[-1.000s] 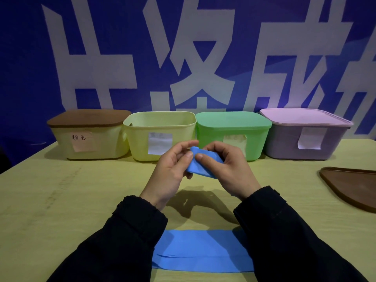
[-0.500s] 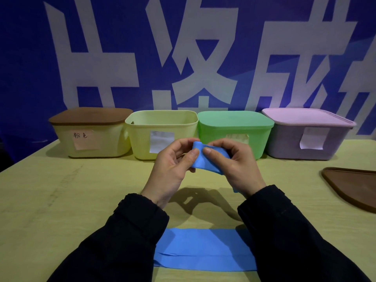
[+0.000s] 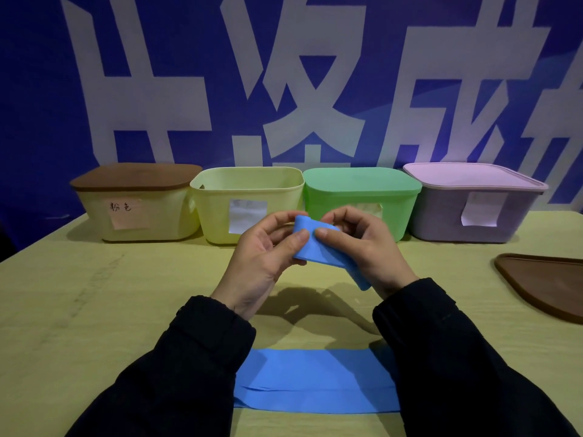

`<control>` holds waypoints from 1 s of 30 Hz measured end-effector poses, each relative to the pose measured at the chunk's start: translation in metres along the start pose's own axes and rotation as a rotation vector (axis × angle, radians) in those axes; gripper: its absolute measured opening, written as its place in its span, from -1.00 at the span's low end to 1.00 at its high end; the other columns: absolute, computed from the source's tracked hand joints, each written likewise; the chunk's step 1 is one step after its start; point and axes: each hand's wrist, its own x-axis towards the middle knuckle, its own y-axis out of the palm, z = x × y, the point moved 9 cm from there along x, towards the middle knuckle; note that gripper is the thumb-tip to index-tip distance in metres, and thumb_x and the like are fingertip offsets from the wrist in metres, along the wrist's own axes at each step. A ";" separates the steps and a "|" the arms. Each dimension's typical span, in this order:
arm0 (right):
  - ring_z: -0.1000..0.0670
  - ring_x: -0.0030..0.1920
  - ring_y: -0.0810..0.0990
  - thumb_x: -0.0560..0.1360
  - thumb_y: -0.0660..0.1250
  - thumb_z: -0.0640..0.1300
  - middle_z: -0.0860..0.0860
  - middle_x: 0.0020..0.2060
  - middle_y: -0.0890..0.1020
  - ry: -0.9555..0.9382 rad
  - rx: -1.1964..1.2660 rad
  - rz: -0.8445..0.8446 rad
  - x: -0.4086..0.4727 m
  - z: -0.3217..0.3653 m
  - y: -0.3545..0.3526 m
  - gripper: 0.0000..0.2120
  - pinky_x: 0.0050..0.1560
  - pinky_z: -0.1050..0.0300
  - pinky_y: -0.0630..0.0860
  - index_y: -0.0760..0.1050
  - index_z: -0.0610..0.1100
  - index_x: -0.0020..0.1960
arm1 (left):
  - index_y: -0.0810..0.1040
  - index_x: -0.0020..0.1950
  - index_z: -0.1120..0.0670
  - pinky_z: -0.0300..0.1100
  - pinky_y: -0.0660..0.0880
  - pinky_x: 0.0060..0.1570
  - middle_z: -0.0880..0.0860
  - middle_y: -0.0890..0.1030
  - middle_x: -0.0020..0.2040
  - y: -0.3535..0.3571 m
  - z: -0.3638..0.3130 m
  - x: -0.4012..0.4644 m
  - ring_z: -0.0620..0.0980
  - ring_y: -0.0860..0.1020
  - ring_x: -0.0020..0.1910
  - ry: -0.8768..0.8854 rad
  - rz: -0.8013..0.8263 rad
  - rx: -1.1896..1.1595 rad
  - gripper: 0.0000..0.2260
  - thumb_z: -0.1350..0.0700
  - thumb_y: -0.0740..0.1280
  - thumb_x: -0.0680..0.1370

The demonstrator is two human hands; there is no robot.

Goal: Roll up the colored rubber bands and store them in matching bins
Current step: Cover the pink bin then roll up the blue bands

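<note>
Both hands hold the blue band above the table — the left hand pinches one end, the right hand the other (its tail lies near the sleeves). For a tight roll, I think steady tension and even edges are needed.

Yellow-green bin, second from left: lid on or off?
Off. The yellow-green bin shows an open rim and inner wall, with no lid on it; its contents cannot be seen.

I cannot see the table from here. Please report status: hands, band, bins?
Left hand and right hand both pinching blue band, roll started. Rest of band on table. Only second bin open. Nothing in the way.
</note>
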 end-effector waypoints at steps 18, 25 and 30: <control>0.14 -0.36 0.43 0.48 0.51 -0.06 0.16 -0.40 0.52 -0.089 -0.397 -0.057 -0.001 0.001 -0.009 -0.83 -0.32 0.25 0.36 0.57 -0.08 -0.21 | 0.56 0.27 0.06 -0.09 0.62 0.10 0.06 0.70 0.15 -0.003 0.000 -0.001 0.04 0.65 0.14 0.011 -0.031 0.195 -0.76 0.27 0.20 0.68; 0.11 -0.35 0.45 0.47 0.47 0.04 0.07 -0.38 0.54 -0.132 -0.409 -0.065 -0.003 0.006 -0.003 -0.80 -0.34 0.21 0.37 0.57 -0.06 -0.21 | 0.58 0.24 0.10 -0.07 0.64 -0.02 0.15 0.66 0.11 -0.002 -0.005 -0.003 0.08 0.68 0.03 0.049 -0.054 0.200 -0.78 0.24 0.35 0.60; 0.14 -0.32 0.47 0.51 0.48 -0.13 0.17 -0.37 0.56 -0.080 -0.320 -0.027 -0.001 0.003 -0.006 -0.86 -0.28 0.29 0.37 0.58 -0.05 -0.20 | 0.52 0.32 0.07 -0.03 0.65 -0.02 0.05 0.69 0.08 -0.004 -0.003 -0.001 0.04 0.66 0.06 0.025 -0.059 0.167 -0.74 0.28 0.26 0.66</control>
